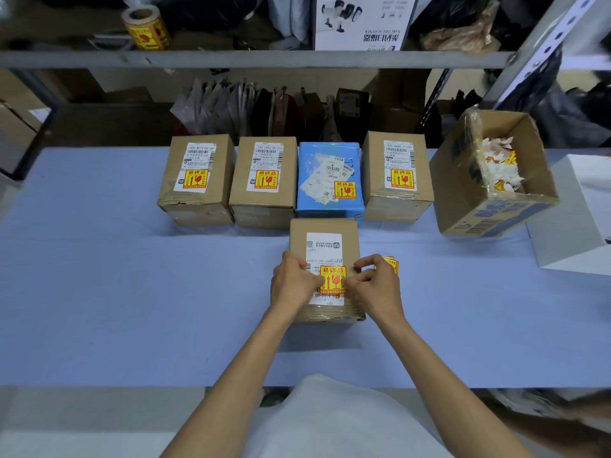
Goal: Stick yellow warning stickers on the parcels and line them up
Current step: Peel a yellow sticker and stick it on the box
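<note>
A brown parcel (pixel 325 233) lies in front of me on the blue table (pixel 99 276). A yellow warning sticker (pixel 333 278) sits on its white label. My left hand (pixel 292 280) presses the sticker's left edge. My right hand (pixel 372 282) pinches its right edge and also holds a strip of yellow stickers (pixel 391 263) behind the fingers. Behind, a row of parcels stands side by side: two brown ones (pixel 198 176) (pixel 266 180), a blue one (pixel 329 180) and another brown one (pixel 398 173). Each bears a yellow sticker.
An open cardboard box (pixel 489 200) with peeled sticker backing paper stands at the right. Beside it is a white box (pixel 575 219). A roll of yellow stickers (pixel 145 28) sits on the metal shelf (pixel 251 59) above.
</note>
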Available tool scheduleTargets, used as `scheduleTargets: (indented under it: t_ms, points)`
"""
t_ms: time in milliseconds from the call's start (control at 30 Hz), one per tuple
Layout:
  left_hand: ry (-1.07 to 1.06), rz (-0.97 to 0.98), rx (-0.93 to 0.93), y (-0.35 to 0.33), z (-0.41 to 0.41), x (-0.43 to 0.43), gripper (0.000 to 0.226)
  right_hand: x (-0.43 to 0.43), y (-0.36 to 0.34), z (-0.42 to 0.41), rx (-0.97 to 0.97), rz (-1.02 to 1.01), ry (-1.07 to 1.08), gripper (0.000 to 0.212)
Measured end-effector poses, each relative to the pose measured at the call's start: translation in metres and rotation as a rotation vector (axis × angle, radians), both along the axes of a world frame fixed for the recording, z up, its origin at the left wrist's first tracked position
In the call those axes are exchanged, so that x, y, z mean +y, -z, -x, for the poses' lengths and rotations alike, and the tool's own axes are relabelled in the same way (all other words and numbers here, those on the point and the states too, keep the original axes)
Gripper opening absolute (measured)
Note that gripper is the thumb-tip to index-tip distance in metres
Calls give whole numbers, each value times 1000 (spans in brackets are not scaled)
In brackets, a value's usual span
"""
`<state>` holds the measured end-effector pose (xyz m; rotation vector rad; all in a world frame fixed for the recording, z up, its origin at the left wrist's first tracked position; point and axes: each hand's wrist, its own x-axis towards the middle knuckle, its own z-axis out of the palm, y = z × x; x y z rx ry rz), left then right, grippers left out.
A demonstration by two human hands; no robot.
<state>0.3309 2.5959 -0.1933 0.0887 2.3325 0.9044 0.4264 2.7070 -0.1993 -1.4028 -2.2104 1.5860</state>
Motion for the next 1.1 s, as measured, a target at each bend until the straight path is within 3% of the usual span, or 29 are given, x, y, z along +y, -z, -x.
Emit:
scheduleTargets:
  t_ms: [633,833,1100]
  points:
    - [50,62,67,-1,0,-7,39,-11,6,4,-53,-112,-56,32]
    - [120,42,208,0,-1,-10,33,-13,5,4,-173,-305,-107,36]
    - [53,-28,266,11,2,-12,29,-8,7,14,-158,-304,-89,38]
